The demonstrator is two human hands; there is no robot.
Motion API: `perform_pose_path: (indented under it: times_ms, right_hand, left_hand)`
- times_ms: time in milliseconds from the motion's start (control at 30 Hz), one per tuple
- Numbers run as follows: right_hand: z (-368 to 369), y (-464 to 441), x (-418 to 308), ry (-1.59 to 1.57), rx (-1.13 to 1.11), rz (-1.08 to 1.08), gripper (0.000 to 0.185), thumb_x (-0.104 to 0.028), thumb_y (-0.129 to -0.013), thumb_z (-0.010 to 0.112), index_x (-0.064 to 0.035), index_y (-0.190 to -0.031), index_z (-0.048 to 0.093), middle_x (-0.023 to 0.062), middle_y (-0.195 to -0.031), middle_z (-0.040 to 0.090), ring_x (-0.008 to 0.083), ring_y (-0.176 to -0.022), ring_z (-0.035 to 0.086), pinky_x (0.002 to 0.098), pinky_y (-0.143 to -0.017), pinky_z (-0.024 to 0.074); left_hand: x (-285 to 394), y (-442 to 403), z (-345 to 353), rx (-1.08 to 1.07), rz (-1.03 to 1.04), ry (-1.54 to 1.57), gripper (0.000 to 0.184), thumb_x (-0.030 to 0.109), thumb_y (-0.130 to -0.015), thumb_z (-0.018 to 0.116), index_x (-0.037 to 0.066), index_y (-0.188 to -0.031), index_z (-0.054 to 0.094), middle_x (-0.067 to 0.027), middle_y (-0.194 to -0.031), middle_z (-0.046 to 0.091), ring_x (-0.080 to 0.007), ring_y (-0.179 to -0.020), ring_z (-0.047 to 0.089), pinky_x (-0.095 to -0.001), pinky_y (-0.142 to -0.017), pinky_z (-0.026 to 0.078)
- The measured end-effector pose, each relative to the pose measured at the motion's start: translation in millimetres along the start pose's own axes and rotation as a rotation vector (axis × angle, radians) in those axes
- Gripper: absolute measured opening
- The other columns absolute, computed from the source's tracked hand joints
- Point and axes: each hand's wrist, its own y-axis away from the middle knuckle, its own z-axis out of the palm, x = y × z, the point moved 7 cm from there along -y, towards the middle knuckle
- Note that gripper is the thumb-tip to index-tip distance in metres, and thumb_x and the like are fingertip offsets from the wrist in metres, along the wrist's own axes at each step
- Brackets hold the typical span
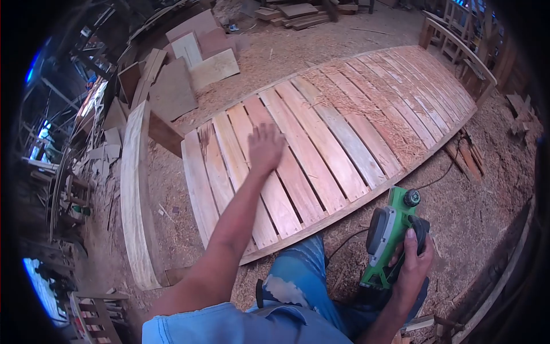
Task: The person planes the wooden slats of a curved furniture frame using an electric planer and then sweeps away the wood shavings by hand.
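My left hand (266, 149) rests palm down on the slatted wooden bed base (309, 166), its fingers stretched out over the pale pinkish slats. Nothing is held in that hand. On the right, beside the near edge of the slats, my right hand (413, 259) grips a green electric hand planer (388, 236) by its black handle. The planer is raised off the slats and turned on its side, with its round dial toward the top. A dark power cord (441, 178) shows near it. Wood shavings (375, 106) cover many of the slats at the far end.
An upright wooden end board (136, 198) stands at the left end, and a railed headboard (461, 49) at the far right. Loose boards (197, 49) lie behind on the ground. Shavings cover the floor (452, 218). My knee (298, 269) is close to the near edge.
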Motion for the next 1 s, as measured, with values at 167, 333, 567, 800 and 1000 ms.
perform_pose_path:
  times_ms: [167, 333, 567, 800, 1000]
  right_hand:
    - [20.3, -2.6, 4.7, -0.01, -0.048, 0.037, 0.029, -0.031, -0.112, 0.071, -0.0039, -0.118, 0.068, -0.0017, -0.072, 0.059, 0.0063, -0.053, 0.052, 0.0236, -0.049, 0.0408]
    - [41.5, -12.9, 5.9, -0.044, -0.096, 0.036, 0.03, -0.032, -0.11, 0.073, -0.0035, -0.118, 0.068, -0.0017, -0.072, 0.059, 0.0066, -0.053, 0.053, 0.0238, -0.049, 0.0423]
    - [74.3, -39.5, -1.1, -0.042, -0.194, 0.108, 0.028, -0.027, -0.106, 0.078, -0.0032, -0.112, 0.065, -0.0013, -0.081, 0.06, 0.0055, -0.061, 0.054, 0.0252, -0.054, 0.0421]
    - [103.5, -97.0, 6.3, -0.025, -0.376, 0.255, 0.041, -0.03, -0.099, 0.083, -0.0002, -0.122, 0.066, -0.0006, -0.085, 0.064, 0.0072, -0.065, 0.058, 0.0255, -0.058, 0.0466]
    - [119.8, -167.1, -0.4, 0.082, -0.332, 0.369, 0.042, -0.03, -0.102, 0.08, 0.0006, -0.126, 0.066, 0.001, -0.083, 0.063, 0.0081, -0.064, 0.058, 0.0262, -0.057, 0.0463]
  left_hand:
    - [-101.2, 17.9, -23.7, -0.038, -0.161, -0.016, 0.075, 0.064, -0.116, 0.033, 0.023, -0.178, 0.033, -0.0137, -0.185, 0.028, -0.0423, -0.171, 0.02, -0.0577, -0.139, 0.011]
    - [-107.4, 36.1, -40.4, -0.096, -0.274, -0.011, 0.079, 0.066, -0.115, 0.033, 0.021, -0.179, 0.031, -0.0154, -0.186, 0.025, -0.0454, -0.171, 0.017, -0.0671, -0.137, 0.006]
    - [-59.2, -26.1, -17.7, -0.079, -0.351, -0.013, 0.093, 0.073, -0.112, 0.033, 0.009, -0.179, 0.028, -0.0197, -0.187, 0.021, -0.0495, -0.171, 0.013, -0.0731, -0.134, 0.004]
    - [-54.2, -106.7, 15.4, -0.056, -0.291, -0.097, 0.087, 0.073, -0.111, 0.037, 0.02, -0.18, 0.029, -0.0175, -0.187, 0.022, -0.0467, -0.172, 0.016, -0.0717, -0.134, 0.005]
    - [-50.1, -110.5, 12.5, -0.025, -0.261, -0.112, 0.082, 0.069, -0.112, 0.042, 0.022, -0.179, 0.032, -0.0197, -0.185, 0.026, -0.0463, -0.171, 0.019, -0.0698, -0.135, 0.006]
